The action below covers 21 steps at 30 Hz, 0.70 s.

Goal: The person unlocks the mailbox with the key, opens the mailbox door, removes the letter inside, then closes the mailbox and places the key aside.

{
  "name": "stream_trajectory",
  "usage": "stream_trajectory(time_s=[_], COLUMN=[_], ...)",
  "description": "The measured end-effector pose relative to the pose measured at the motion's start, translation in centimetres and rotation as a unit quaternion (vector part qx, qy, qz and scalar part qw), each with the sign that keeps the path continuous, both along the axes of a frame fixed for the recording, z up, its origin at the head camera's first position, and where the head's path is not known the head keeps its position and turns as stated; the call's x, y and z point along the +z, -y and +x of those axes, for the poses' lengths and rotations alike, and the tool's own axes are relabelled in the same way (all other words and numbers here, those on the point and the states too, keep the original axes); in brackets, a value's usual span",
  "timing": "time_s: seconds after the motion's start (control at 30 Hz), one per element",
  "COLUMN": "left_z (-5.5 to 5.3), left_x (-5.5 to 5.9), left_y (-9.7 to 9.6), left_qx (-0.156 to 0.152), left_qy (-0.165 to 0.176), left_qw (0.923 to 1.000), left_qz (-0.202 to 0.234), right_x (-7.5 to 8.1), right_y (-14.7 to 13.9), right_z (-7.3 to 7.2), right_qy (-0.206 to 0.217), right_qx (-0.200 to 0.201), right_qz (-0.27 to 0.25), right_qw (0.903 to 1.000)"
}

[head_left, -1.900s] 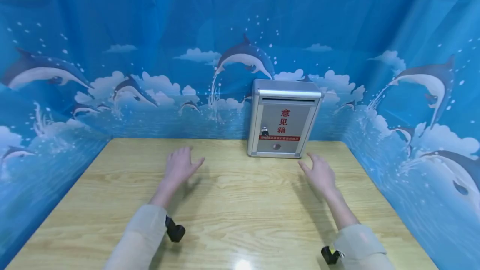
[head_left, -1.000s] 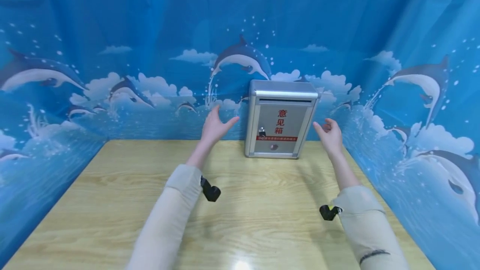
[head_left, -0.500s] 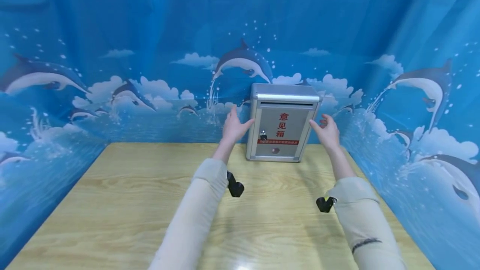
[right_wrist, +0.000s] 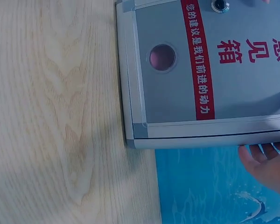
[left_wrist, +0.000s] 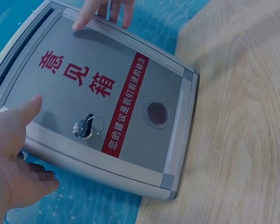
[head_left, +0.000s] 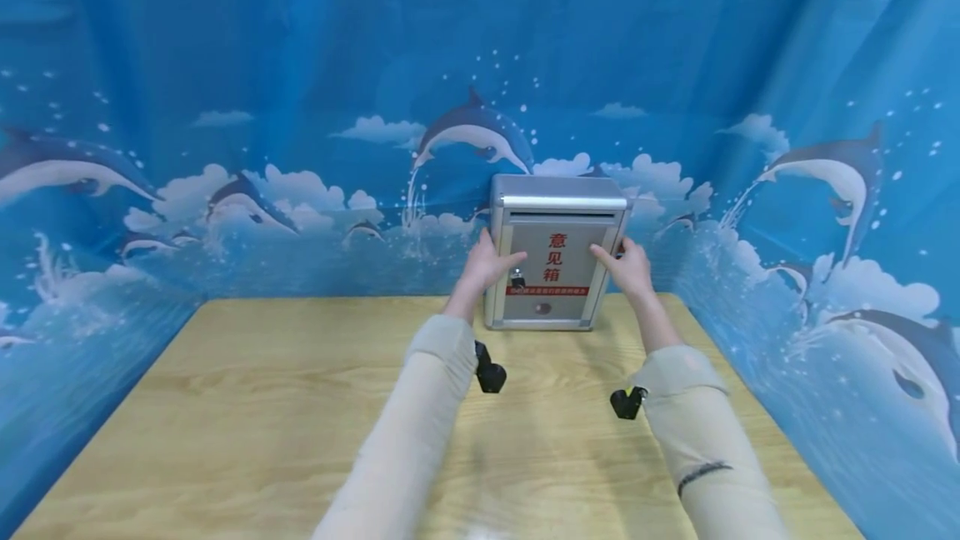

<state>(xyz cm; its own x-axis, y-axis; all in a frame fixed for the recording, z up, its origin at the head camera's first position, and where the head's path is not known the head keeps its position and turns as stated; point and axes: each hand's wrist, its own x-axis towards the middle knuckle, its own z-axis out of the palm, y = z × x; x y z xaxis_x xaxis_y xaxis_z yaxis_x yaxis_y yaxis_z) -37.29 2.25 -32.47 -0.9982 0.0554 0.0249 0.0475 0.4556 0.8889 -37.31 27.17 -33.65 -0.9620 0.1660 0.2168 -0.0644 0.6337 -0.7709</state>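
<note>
A silver metal suggestion box (head_left: 553,261) with red Chinese characters stands upright at the back of the wooden table. My left hand (head_left: 482,265) is at its left side, thumb over the front panel and fingers bent along the side wall. At the opposite side, my right hand (head_left: 628,267) grips likewise, its fingertips right at the side edge in the right wrist view. Just below the left thumb sits a lock with a key (left_wrist: 85,127). A red printed strip (left_wrist: 126,105) and a round window (left_wrist: 157,114) lie lower on the front. The fingers are partly hidden behind the box.
The pale wood-grain table (head_left: 300,407) stretches in front of the box. A blue curtain (head_left: 300,65) printed with dolphins and clouds encloses the back and both sides, close behind the box. Small black cameras hang at both sleeve cuffs.
Both hands have risen from low over the table to the box's sides, the left moving far to the right. Their thumbs have come over its front. The box still stands upright on the table.
</note>
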Motion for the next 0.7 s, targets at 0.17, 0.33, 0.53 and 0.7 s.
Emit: stream_trajectory(time_s=[0.17,0.33,0.53,0.7], left_z=[-0.3,-0.7,-1.0,-1.1], left_x=[-0.2,-0.4,-0.5,-1.0], left_y=[-0.7,-1.2,-1.6,-1.6], left_qx=[0.031,0.05,0.064,0.07], left_qy=[0.0,-0.014,-0.035,-0.045], left_qw=[0.9992,0.9982,0.9959,0.995], left_qz=[0.024,0.031,0.052,0.056], right_x=[-0.3,-0.4,-0.1,-0.2], right_y=[0.5,0.9,1.4,1.4], right_z=[-0.1,-0.1,-0.3,-0.3], right_qy=[0.002,0.015,0.018,0.025], right_qx=[-0.007,-0.012,-0.008,-0.015], right_qz=[-0.017,-0.033,-0.069,-0.102], right_qw=[0.9998,0.9993,0.9974,0.9944])
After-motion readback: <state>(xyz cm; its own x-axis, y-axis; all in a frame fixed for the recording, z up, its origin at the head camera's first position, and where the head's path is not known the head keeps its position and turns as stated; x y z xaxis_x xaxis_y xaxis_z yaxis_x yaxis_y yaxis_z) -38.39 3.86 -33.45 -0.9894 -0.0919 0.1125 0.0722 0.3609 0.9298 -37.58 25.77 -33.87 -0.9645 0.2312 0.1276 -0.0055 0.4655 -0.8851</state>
